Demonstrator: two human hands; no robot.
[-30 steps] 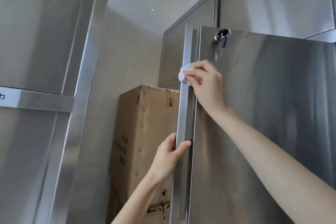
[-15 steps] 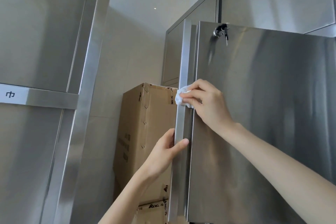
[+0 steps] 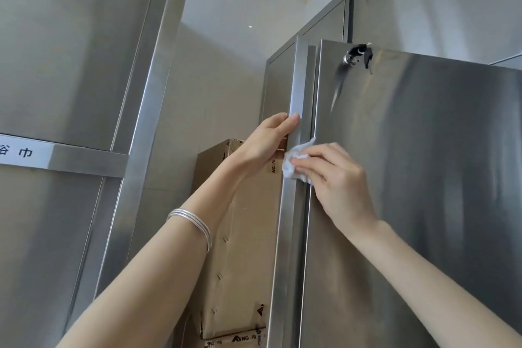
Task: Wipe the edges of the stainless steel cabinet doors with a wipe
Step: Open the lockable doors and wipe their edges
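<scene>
An open stainless steel cabinet door fills the right half of the view, its narrow left edge facing me. My right hand pinches a crumpled white wipe and presses it against that edge at mid height. My left hand grips the same edge just above the wipe, thumb on the front face, fingers wrapped behind. A silver bracelet sits on my left wrist. A lock with keys hangs near the door's top left corner.
A tall cardboard box stands behind the door's edge against the beige wall. A steel cabinet with a labelled strip covers the left side. More steel doors rise behind the open door at the upper right.
My right hand has slid the wipe down the door's edge. My left hand has let go lower down and now grips the edge above the wipe.
</scene>
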